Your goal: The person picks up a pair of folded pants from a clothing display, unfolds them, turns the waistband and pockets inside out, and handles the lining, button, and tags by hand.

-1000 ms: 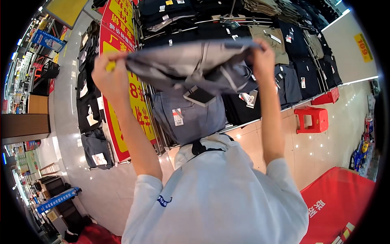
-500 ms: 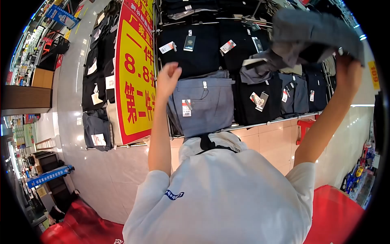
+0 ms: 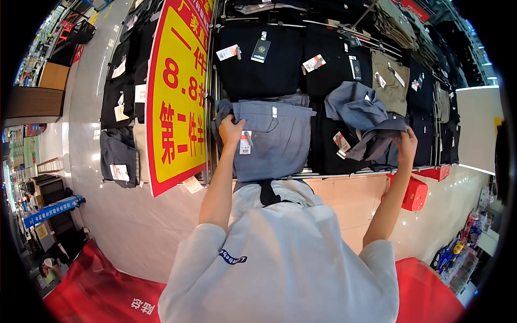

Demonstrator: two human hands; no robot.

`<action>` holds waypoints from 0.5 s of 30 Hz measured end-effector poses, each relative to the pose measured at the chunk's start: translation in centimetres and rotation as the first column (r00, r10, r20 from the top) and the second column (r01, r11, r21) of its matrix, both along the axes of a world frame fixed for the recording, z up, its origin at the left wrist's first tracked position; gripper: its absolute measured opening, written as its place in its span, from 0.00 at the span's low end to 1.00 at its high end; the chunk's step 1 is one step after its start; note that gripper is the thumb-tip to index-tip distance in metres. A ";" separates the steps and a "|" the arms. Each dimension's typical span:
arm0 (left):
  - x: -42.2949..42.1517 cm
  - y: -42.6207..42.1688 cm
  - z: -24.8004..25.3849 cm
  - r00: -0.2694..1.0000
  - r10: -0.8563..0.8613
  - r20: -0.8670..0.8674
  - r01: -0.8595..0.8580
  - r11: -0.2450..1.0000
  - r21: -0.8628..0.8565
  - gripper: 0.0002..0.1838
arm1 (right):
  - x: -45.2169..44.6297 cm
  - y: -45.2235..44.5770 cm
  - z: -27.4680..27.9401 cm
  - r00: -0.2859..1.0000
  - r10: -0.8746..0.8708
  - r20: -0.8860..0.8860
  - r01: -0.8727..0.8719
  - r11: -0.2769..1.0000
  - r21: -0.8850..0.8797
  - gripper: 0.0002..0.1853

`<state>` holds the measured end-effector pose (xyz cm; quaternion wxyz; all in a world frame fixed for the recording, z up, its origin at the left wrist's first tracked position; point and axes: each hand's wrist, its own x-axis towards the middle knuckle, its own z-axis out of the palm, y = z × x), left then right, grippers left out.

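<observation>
My right hand (image 3: 406, 144) is closed on the edge of a pair of loose, crumpled grey trousers (image 3: 355, 105), which spread over the neighbouring stacks. Nearer the sign, my left hand (image 3: 231, 131) grips the left edge of the folded blue-grey trousers (image 3: 280, 142), thumb on top. A white and red price tag (image 3: 246, 142) lies on that folded pair, close to my left hand. Under the loose trousers are folded black trousers (image 3: 328, 142) with a tag, partly covered.
A tall yellow and red sign (image 3: 180, 102) stands left of the folded trousers. Behind them lie black trousers (image 3: 256, 75) and khaki trousers (image 3: 390, 81). A metal rail edges the display. On the floor at right is a red stool (image 3: 414, 194).
My right hand has come down and inward, and the grey trousers it held up now lie across the stacks. My left hand has lowered onto the folded blue-grey trousers.
</observation>
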<state>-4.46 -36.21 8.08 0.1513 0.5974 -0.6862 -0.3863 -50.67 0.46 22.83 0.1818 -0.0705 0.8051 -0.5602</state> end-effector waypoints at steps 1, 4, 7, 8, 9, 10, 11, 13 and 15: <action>-0.1 0.0 0.7 1.000 -0.026 0.004 0.026 0.999 0.035 0.24 | 0.6 -0.3 0.1 0.984 0.065 -0.167 -0.018 0.963 0.269 0.16; 0.1 0.8 0.3 0.987 -0.087 -0.136 0.074 0.992 -0.099 0.20 | 7.2 -4.2 0.4 0.541 0.249 -0.803 0.165 0.905 0.392 0.24; 0.5 2.9 2.5 0.928 -0.149 -0.342 0.112 0.986 -0.126 0.15 | 16.7 -12.2 1.0 0.746 0.418 -0.518 -0.278 0.903 0.328 0.27; 0.7 3.5 3.9 0.921 -0.191 -0.340 0.161 0.980 -0.113 0.13 | 18.7 -14.0 -0.6 0.648 0.596 -0.475 -0.479 0.803 0.354 0.33; 0.8 4.1 6.0 0.907 -0.198 -0.372 0.197 0.980 -0.040 0.13 | 20.1 -16.0 -1.7 0.528 0.724 -0.443 -0.626 0.685 0.373 0.38; 0.9 4.8 7.7 0.892 -0.201 -0.404 0.235 0.972 0.034 0.12 | 21.1 -18.0 -2.7 0.387 0.826 -0.409 -0.748 0.541 0.385 0.44; 1.3 5.4 8.2 0.881 -0.199 -0.428 0.268 0.958 0.105 0.11 | 21.8 -19.6 -4.0 0.371 0.864 -0.340 -0.779 0.489 0.392 0.47; 1.8 6.5 8.4 0.887 -0.251 -0.389 0.329 0.932 0.149 0.13 | 22.5 -22.6 -5.1 0.287 0.932 -0.220 -0.813 0.359 0.459 0.55; 1.8 7.2 9.2 0.840 -0.394 -0.372 0.414 0.910 -0.028 0.14 | 21.6 -24.6 -6.5 0.118 0.984 -0.133 -0.812 0.173 0.558 0.53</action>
